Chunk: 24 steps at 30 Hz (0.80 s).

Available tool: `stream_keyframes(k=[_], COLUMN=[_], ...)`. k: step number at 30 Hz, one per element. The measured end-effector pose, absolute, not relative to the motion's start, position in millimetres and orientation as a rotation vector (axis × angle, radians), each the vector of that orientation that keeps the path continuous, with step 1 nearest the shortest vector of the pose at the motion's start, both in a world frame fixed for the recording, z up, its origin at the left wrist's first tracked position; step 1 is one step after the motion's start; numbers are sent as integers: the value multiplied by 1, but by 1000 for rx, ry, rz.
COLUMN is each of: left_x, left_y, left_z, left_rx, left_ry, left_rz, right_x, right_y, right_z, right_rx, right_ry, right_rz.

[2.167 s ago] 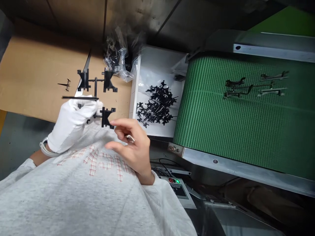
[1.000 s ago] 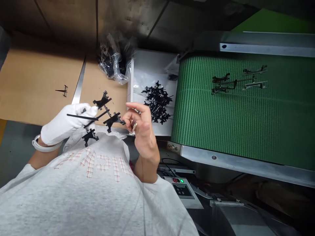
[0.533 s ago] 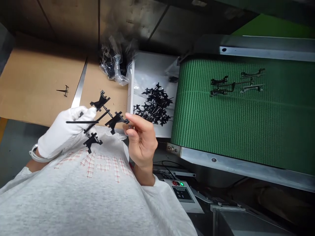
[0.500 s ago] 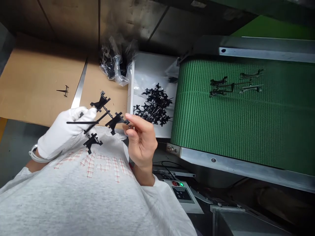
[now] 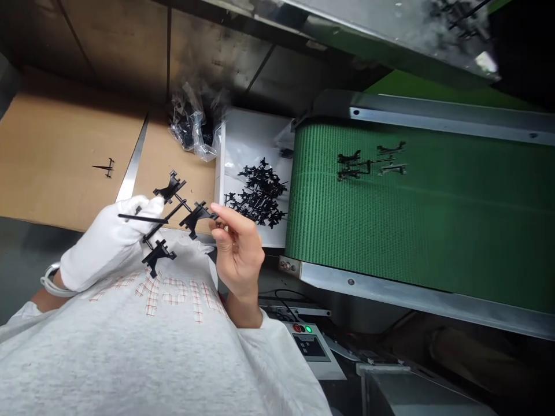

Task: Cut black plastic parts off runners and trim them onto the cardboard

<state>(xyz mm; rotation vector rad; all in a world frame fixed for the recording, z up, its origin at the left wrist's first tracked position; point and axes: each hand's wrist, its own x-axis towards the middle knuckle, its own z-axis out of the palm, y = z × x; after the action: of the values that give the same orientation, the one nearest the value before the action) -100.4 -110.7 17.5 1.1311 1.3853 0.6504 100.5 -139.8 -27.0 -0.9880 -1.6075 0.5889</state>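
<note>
Turned since earlier, the black frame leans lengthwise toward two o'clock, pinched by the left hand; half-curled right hand, grip unclear, touches its three-o'clock side.

Held black frame turned diagonal; right hand's thumb and index closer together. Metal ledge entered upper right, probably carrying black parts, blurred.

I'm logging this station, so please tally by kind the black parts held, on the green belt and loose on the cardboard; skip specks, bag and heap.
Branched frames with plates: 2, the held frame in the left hand and the belt frame on the green belt
Thin stem piece on the cardboard: 1
Total: 3
</note>
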Motion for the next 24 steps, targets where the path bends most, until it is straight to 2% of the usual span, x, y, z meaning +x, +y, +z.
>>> stream_keyframes(k=[11,24], left_x=[-99,-102], left_y=[-110,-108], left_z=[24,24], left_rx=[1006,1168], left_ry=[1357,1373], left_rz=[712,707], right_x=[110,106], right_y=[-134,-142], right_z=[-19,-12], right_rx=[-1057,-1135], right_ry=[-1590,-1688], right_rz=[559,609])
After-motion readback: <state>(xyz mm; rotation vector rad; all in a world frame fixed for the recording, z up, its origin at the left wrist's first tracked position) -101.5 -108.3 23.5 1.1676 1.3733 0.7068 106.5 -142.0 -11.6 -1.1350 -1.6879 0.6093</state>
